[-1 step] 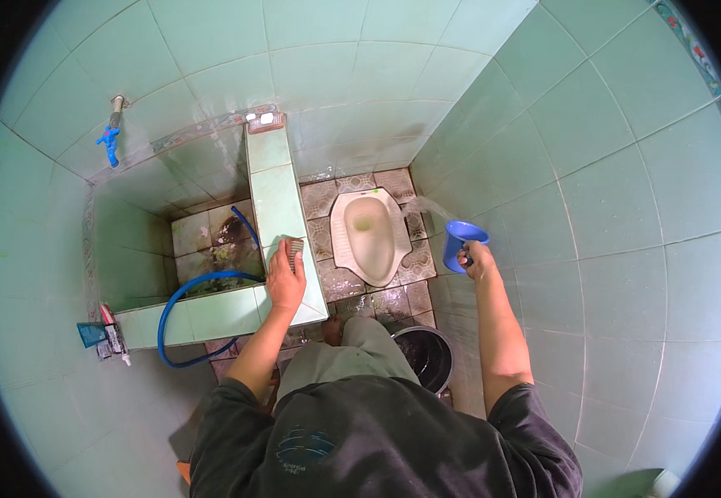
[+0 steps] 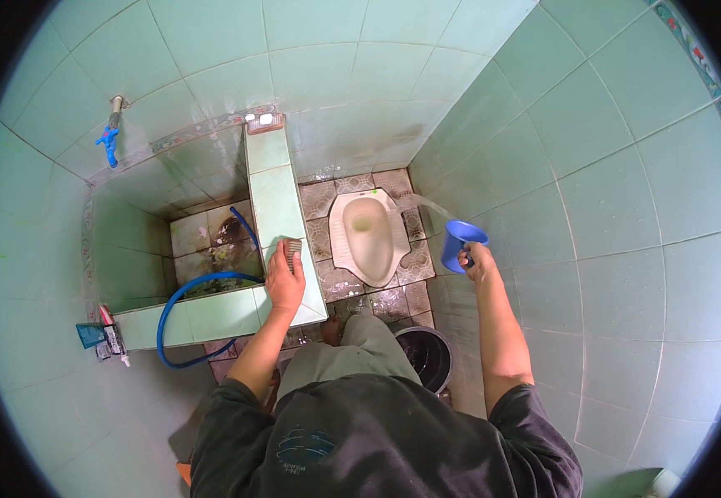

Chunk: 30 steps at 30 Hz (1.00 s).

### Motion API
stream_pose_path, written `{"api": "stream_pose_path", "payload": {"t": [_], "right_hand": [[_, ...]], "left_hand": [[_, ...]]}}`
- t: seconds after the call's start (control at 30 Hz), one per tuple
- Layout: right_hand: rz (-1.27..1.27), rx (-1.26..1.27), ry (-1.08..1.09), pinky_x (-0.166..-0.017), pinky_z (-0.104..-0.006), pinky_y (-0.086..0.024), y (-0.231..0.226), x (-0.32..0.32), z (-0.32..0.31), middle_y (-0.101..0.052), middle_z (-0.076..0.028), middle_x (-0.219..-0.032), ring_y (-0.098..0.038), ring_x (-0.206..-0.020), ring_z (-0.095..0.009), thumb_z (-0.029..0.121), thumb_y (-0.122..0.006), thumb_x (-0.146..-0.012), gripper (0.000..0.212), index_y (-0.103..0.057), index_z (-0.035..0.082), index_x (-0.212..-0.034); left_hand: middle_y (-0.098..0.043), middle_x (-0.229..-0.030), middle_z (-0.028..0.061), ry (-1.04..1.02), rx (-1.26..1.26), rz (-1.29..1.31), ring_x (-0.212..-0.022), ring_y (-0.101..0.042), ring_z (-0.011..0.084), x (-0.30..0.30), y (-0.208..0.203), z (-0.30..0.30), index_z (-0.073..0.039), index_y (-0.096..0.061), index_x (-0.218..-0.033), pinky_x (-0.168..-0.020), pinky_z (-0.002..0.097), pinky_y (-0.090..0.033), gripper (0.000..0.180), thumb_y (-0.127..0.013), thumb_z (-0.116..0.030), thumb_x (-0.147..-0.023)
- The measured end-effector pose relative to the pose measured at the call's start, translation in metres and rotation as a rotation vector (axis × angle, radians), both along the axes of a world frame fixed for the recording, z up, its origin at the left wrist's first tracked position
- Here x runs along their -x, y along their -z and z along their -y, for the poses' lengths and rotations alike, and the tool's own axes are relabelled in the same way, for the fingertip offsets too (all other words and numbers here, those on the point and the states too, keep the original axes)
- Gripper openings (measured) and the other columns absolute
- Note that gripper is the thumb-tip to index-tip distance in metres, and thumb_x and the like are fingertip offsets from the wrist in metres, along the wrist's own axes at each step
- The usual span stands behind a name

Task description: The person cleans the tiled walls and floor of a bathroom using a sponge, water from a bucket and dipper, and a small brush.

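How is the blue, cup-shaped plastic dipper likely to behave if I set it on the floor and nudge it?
The blue, cup-shaped plastic dipper will probably slide easily, since the brown patterned floor tiles look wet. It's likely light once drained, as water is streaming from its lip. It may tip, looking fairly deep for its width.

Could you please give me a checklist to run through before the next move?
1. Right grip closed on the handle of the dipper: ok.
2. Pouring finished: not ok; water is streaming from the tilted dipper toward the toilet.
3. Brush in the left grip, over the ledge: ok.
4. Hose clear of the toilet: ok; it drapes over the ledge.
5. Floor dry: not ok; it shines wet.
6. Water in the bucket: cannot tell; its inside is dark.
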State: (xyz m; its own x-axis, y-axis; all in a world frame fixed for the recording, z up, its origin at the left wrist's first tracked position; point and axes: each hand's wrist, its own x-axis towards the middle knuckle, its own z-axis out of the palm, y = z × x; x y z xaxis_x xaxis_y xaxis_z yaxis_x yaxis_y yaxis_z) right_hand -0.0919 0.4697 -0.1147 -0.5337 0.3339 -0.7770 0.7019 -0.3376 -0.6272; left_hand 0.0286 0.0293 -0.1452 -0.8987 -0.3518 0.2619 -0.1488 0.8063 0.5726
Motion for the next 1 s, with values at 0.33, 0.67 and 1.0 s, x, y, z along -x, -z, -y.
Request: {"api": "stream_pose_path", "payload": {"t": [0.33, 0.67, 1.0], "right_hand": [[0.107, 0.31, 0.22, -0.037, -0.0215, -0.032, 0.046, -0.032, -0.052, -0.043, -0.008, -0.072, -0.043, -0.05, -0.013, 0.004, -0.042, -0.089, 0.006, -0.037, 0.004, -0.093], [0.299, 0.344, 0.148, -0.034, -0.0219, -0.029, 0.122, 0.055, -0.077, -0.039, -0.008, -0.066, -0.038, -0.046, -0.013, 0.003, -0.037, -0.091, 0.008, -0.03, 0.003, -0.087], [0.137, 0.492, 0.037, -0.034, -0.0231, -0.029, 0.072, 0.093, -0.087, -0.045, -0.011, -0.071, -0.041, -0.048, -0.014, 0.002, -0.042, -0.091, 0.007, -0.035, 0.002, -0.093]], "left_hand": [[-0.063, -0.115, 0.0208, -0.212, -0.054, -0.061, -0.103, -0.061, 0.0386, 0.018, 0.004, -0.021, 0.0, -0.052, -0.126, -0.088, 0.0451, -0.049, 0.043, -0.052, -0.031, -0.096], [-0.062, -0.116, 0.0228, -0.478, -0.019, -0.023, -0.105, -0.059, 0.04, 0.036, -0.001, -0.044, 0.002, -0.055, -0.124, -0.09, 0.0456, -0.046, 0.045, -0.051, -0.032, -0.097], [-0.061, -0.115, 0.0239, -0.456, 0.077, -0.001, -0.104, -0.058, 0.0402, 0.04, 0.001, -0.052, 0.002, -0.053, -0.124, -0.09, 0.0442, -0.045, 0.043, -0.047, -0.032, -0.099]]}}
